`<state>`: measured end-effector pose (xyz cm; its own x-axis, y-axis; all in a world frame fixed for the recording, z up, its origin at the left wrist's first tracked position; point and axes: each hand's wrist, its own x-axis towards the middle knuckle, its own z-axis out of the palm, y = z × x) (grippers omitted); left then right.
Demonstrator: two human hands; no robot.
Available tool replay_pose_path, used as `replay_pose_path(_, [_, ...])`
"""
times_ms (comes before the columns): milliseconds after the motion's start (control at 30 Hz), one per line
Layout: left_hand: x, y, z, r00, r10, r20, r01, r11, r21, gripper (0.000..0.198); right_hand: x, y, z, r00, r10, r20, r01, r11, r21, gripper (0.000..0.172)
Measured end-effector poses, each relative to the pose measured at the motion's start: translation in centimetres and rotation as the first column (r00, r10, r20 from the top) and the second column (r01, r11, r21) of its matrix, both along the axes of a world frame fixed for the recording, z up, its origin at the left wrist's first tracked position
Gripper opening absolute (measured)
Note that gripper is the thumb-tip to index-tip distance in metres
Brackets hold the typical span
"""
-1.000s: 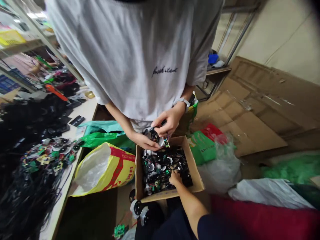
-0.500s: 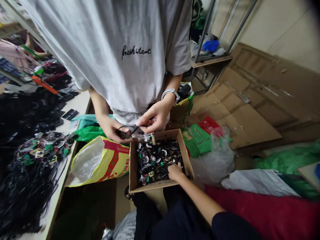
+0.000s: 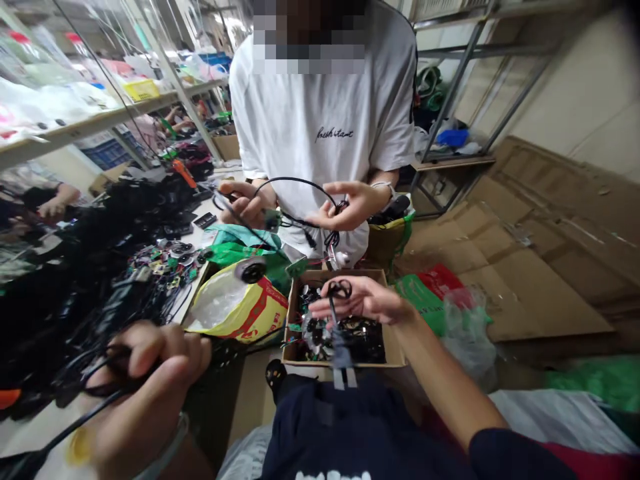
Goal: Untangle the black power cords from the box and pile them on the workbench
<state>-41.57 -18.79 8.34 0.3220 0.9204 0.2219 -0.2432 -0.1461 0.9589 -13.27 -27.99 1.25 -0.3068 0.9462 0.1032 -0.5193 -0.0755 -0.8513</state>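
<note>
My left hand (image 3: 145,380) is a closed fist near the bottom left, gripping a black cable (image 3: 75,420) that runs off toward the lower left. My right hand (image 3: 365,300) is raised over the cardboard box (image 3: 395,357), its fingers pinched on a small coil of black wire with parts hanging from it (image 3: 336,320). The box is full of black wires and small round parts. Facing me, a person in a white T-shirt (image 3: 325,113) holds a looped black cable (image 3: 295,200) between both hands above the box.
A workbench (image 3: 45,413) at left carries a heap of black cables and small green boards. A yellow and red bag (image 3: 240,310) stands beside the box. Green bags and clear plastic lie at right. Flattened cardboard (image 3: 525,253) covers the floor by metal shelving.
The view tilted up. My right hand lifted out of the box with a wire coil. My left hand came into view gripping a cable. The other person raised a cable to chest height.
</note>
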Motion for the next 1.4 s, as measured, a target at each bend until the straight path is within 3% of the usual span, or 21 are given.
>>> replay_pose_path(67, [1.6, 0.2, 0.3, 0.999, -0.045, 0.009, 0.044, 0.997, 0.063, 0.041, -0.4, 0.4, 1.8, 0.989, -0.145, 0.02, 0.142, 0.985, 0.095, 0.061])
replay_pose_path(167, [3.3, 0.8, 0.1, 0.991, -0.129, -0.035, 0.133, 0.98, 0.15, 0.037, -1.2, 1.2, 3.8, 0.866, -0.44, 0.237, 0.416, 0.897, 0.147, 0.031])
replay_pose_path(300, [5.4, 1.6, -0.7, 0.957, -0.279, -0.082, 0.291, 0.931, 0.221, 0.034, -1.3, 1.8, 5.2, 0.722, -0.381, 0.578, 0.362, 0.919, 0.154, 0.026])
replay_pose_path(333, [6.0, 1.7, -0.7, 0.947, -0.302, -0.106, 0.319, 0.918, 0.235, 0.034, -1.2, 1.7, 5.5, 0.696, -0.436, 0.57, 0.403, 0.895, 0.193, 0.025])
replay_pose_path(433, [8.0, 1.7, -0.9, 0.927, -0.339, -0.162, 0.371, 0.897, 0.242, 0.037, -1.0, 1.3, 6.4, 0.636, -0.662, 0.397, 0.583, 0.749, 0.314, 0.023])
replay_pose_path(567, [10.4, 2.1, -1.5, 0.911, -0.411, -0.03, 0.41, 0.899, 0.153, 0.047, -1.6, 1.2, 7.6, 0.642, -0.72, 0.263, 0.664, 0.694, 0.279, 0.028])
replay_pose_path(667, [11.1, 2.5, -2.6, 0.904, -0.424, 0.047, 0.417, 0.902, 0.115, 0.05, -1.8, 1.3, 8.3, 0.552, -0.834, 0.02, 0.808, 0.54, 0.237, 0.034])
replay_pose_path(700, [11.2, 2.6, -2.9, 0.903, -0.426, 0.053, 0.418, 0.901, 0.111, 0.049, -2.0, 1.4, 8.4, 0.538, -0.843, -0.028, 0.826, 0.52, 0.22, 0.035])
replay_pose_path(767, [11.2, 2.6, -3.5, 0.893, -0.444, 0.078, 0.436, 0.894, 0.103, 0.047, -2.5, 1.6, 8.2, 0.604, -0.797, 0.017, 0.777, 0.594, 0.207, 0.035])
replay_pose_path(833, [11.2, 2.6, -3.9, 0.894, -0.437, 0.094, 0.425, 0.896, 0.126, 0.045, -3.5, 2.1, 7.3, 0.68, -0.704, 0.206, 0.672, 0.711, 0.209, 0.033])
replay_pose_path(867, [11.2, 2.6, -4.0, 0.907, -0.409, 0.102, 0.392, 0.907, 0.155, 0.045, -4.1, 2.5, 6.6, 0.681, -0.659, 0.319, 0.62, 0.751, 0.226, 0.03])
replay_pose_path(900, [11.2, 2.6, -4.0, 0.928, -0.361, 0.096, 0.339, 0.922, 0.187, 0.044, -4.7, 2.8, 6.0, 0.649, -0.63, 0.427, 0.579, 0.773, 0.26, 0.027])
replay_pose_path(1000, [11.3, 2.5, -3.7, 0.979, -0.204, 0.014, 0.195, 0.952, 0.238, 0.036, -6.1, 3.4, 4.3, 0.466, -0.626, 0.625, 0.522, 0.765, 0.377, 0.018])
replay_pose_path(1133, [11.4, 2.1, -3.8, 0.968, -0.211, -0.138, 0.233, 0.957, 0.173, 0.027, -7.2, 3.2, 4.1, 0.275, -0.598, 0.752, 0.501, 0.757, 0.419, 0.012])
replay_pose_path(1200, [11.7, 1.8, -4.1, 0.966, -0.198, -0.167, 0.222, 0.965, 0.137, 0.027, -7.6, 2.6, 4.4, 0.149, -0.56, 0.815, 0.484, 0.76, 0.434, 0.02])
replay_pose_path(1233, [11.8, 1.6, -4.3, 0.972, -0.171, -0.162, 0.191, 0.974, 0.118, 0.027, -7.7, 2.4, 4.4, 0.133, -0.549, 0.825, 0.47, 0.768, 0.435, 0.027])
replay_pose_path(1267, [11.9, 1.5, -4.4, 0.98, -0.133, -0.149, 0.148, 0.984, 0.095, 0.026, -7.6, 2.1, 4.2, 0.178, -0.549, 0.817, 0.448, 0.784, 0.429, 0.033])
replay_pose_path(1333, [11.8, 1.4, -4.5, 0.987, -0.067, -0.147, 0.072, 0.997, 0.027, 0.026, -6.9, 1.9, 2.6, 0.389, -0.579, 0.716, 0.444, 0.799, 0.405, 0.044])
replay_pose_path(1400, [11.1, 1.4, -4.1, 0.984, -0.03, -0.176, 0.026, 0.999, -0.022, 0.026, -5.2, 2.1, -0.8, 0.533, -0.595, 0.601, 0.536, 0.788, 0.305, 0.051])
